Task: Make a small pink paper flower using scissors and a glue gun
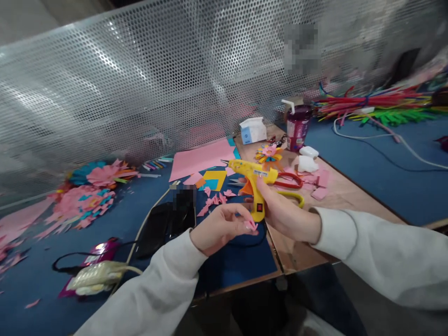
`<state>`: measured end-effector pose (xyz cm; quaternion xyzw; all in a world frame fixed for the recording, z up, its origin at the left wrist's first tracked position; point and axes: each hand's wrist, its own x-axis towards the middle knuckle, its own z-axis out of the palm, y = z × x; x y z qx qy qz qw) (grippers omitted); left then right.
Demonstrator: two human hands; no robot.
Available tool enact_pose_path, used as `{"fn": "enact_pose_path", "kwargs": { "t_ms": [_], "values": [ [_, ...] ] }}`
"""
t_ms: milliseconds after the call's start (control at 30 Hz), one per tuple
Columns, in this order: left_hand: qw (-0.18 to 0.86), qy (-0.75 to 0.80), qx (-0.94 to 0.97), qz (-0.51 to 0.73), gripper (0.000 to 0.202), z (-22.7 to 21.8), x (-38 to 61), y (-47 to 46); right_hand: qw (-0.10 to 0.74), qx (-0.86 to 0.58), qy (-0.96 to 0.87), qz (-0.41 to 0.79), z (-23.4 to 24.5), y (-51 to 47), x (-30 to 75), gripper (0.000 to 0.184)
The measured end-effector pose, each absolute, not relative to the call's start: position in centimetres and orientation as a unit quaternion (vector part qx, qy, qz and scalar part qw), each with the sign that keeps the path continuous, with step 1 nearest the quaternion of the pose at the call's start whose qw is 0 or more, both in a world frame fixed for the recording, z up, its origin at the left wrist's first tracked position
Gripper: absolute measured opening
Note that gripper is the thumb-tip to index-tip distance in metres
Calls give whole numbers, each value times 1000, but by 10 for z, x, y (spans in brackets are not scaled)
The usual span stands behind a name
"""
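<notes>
My right hand (285, 207) is wrapped round the handle of a yellow glue gun (252, 171), whose nozzle points to the left. Just below the handle, my left hand (224, 226) pinches a small folded piece of pink paper (251, 226) between thumb and fingertips. Small pink paper pieces (215, 200) lie on the blue table top beyond my left hand. Behind the glue gun are scissors with red handles (290, 180), partly covered by it, and a yellow-green handle loop (294, 197) shows beside my right hand.
A dark phone (157, 226) and a power strip with a pale plug (98, 277) lie at left, with cables around them. Paper flowers (87, 196) sit farther back. A purple cup with a straw (298, 127) stands at back right, before a perforated metal screen (157, 84).
</notes>
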<state>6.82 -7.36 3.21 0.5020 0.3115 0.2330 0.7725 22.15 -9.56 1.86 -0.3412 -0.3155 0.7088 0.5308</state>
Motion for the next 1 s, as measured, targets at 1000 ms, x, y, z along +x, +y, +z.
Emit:
{"fn": "enact_pose_path", "kwargs": {
  "t_ms": [1000],
  "values": [
    [533,436,594,415,22,33,1,-44,229,-459,-858,37,-10,-15,194,26]
  ]
}}
